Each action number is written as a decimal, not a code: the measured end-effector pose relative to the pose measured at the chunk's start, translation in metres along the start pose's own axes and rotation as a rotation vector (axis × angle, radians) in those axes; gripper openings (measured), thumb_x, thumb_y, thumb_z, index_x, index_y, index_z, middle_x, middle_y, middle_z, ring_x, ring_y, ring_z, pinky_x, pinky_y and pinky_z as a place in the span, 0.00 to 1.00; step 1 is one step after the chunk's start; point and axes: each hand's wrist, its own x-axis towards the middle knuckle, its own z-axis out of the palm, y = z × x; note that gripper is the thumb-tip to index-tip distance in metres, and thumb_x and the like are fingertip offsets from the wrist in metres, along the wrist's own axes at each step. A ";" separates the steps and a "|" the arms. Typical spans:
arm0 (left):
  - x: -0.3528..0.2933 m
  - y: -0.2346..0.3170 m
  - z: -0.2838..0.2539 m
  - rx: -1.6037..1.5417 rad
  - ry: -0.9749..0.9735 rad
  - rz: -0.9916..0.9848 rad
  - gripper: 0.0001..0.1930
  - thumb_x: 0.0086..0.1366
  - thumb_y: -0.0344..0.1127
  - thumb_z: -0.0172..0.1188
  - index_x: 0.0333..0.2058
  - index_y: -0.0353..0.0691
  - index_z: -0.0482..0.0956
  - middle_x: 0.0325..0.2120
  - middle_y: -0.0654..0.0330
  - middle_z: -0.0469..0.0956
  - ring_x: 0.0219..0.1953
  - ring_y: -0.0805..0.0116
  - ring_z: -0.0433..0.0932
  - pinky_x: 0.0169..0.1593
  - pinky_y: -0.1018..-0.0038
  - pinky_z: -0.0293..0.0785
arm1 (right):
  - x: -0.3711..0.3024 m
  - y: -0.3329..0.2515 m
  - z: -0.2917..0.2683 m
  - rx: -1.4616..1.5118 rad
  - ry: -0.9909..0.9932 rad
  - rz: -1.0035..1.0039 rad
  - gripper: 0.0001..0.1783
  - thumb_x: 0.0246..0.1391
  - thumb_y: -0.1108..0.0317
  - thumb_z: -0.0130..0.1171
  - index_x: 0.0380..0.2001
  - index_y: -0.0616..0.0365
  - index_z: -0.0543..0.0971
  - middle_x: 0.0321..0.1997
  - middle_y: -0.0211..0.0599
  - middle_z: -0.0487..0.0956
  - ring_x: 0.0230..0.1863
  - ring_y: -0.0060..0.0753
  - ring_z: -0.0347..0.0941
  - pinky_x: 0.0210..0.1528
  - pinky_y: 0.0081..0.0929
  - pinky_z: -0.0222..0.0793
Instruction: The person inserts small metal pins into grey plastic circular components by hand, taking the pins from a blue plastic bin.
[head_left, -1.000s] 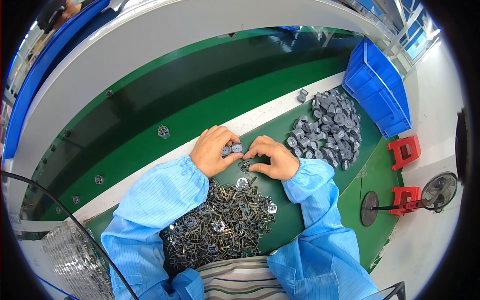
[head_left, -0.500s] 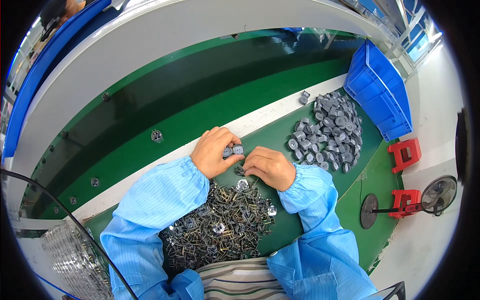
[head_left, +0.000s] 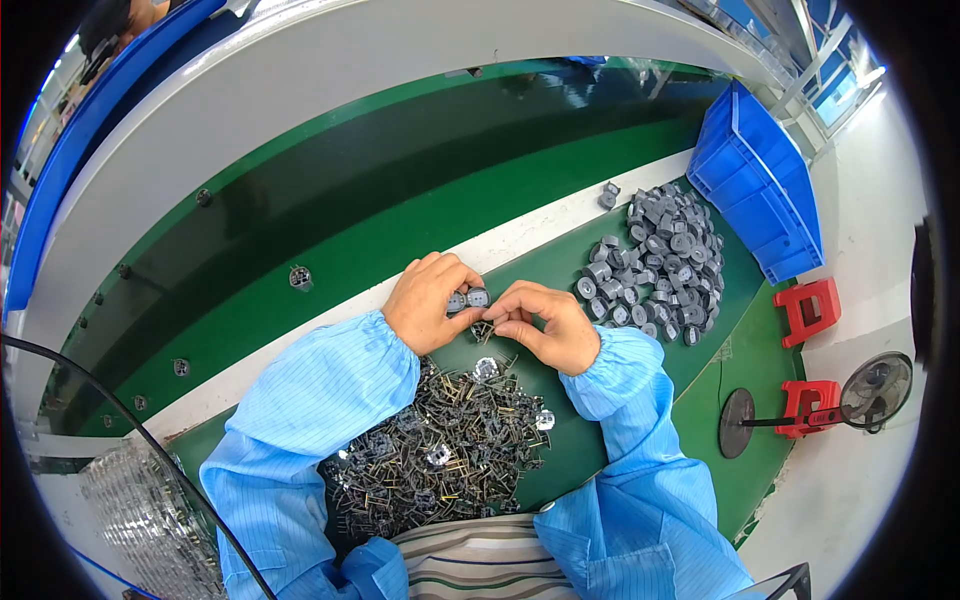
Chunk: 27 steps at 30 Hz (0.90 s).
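Green floor (head_left: 700, 440), red stools (head_left: 808, 312) and a standing fan (head_left: 878, 388) lie well off to the right of our right hand (head_left: 548, 325) in the head view. Both our hands work above a green counter (head_left: 545, 264), their wrists in light blue sleeves (head_left: 320, 400). Our left hand (head_left: 432, 303) is closed around grey round pieces (head_left: 478, 298), which show between its thumb and fingers, on the side facing our right hand. Our right hand is just beside them, thumb and forefinger brought near each other at a small dark part (head_left: 482, 330); whether they grip it or only touch it, we cannot tell.

Nearer to us than both hands lies a heap of dark pinned parts (head_left: 430, 460), with a few shiny clear pieces (head_left: 485, 369) on it. Beyond our right hand and to its right we have a pile of grey round parts (head_left: 680, 250), and behind that a blue crate (head_left: 760, 190). Past our left hand, a white strip (head_left: 560, 215) borders a long green surface (head_left: 380, 230), where round parts (head_left: 300, 277) sit well apart from one another.
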 end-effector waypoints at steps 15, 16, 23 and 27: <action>0.002 0.005 -0.002 -0.028 0.211 0.279 0.11 0.50 0.30 0.75 0.31 0.50 0.84 0.33 0.72 0.79 0.41 0.69 0.75 0.48 0.65 0.59 | 0.003 0.016 0.008 0.299 0.231 -0.069 0.13 0.57 0.82 0.66 0.45 0.66 0.81 0.44 0.37 0.79 0.39 0.23 0.77 0.44 0.22 0.76; 0.002 0.005 -0.002 -0.052 0.229 0.300 0.10 0.50 0.30 0.75 0.30 0.50 0.84 0.32 0.73 0.80 0.40 0.70 0.76 0.48 0.65 0.58 | 0.001 0.016 0.004 0.345 0.140 -0.050 0.14 0.58 0.83 0.64 0.47 0.68 0.79 0.47 0.39 0.78 0.41 0.25 0.78 0.47 0.24 0.77; 0.003 0.007 -0.009 -0.143 0.158 0.314 0.08 0.50 0.32 0.76 0.27 0.52 0.84 0.32 0.74 0.80 0.40 0.70 0.75 0.48 0.66 0.58 | 0.001 0.015 -0.003 0.185 0.075 -0.085 0.15 0.56 0.87 0.64 0.47 0.68 0.80 0.45 0.41 0.81 0.42 0.29 0.80 0.46 0.26 0.79; 0.002 0.008 -0.008 0.002 0.145 0.390 0.08 0.49 0.34 0.77 0.26 0.52 0.84 0.32 0.74 0.78 0.41 0.70 0.75 0.49 0.64 0.58 | 0.007 0.028 -0.016 -0.400 0.300 -0.222 0.16 0.50 0.88 0.65 0.42 0.63 0.83 0.39 0.41 0.82 0.39 0.34 0.82 0.42 0.25 0.80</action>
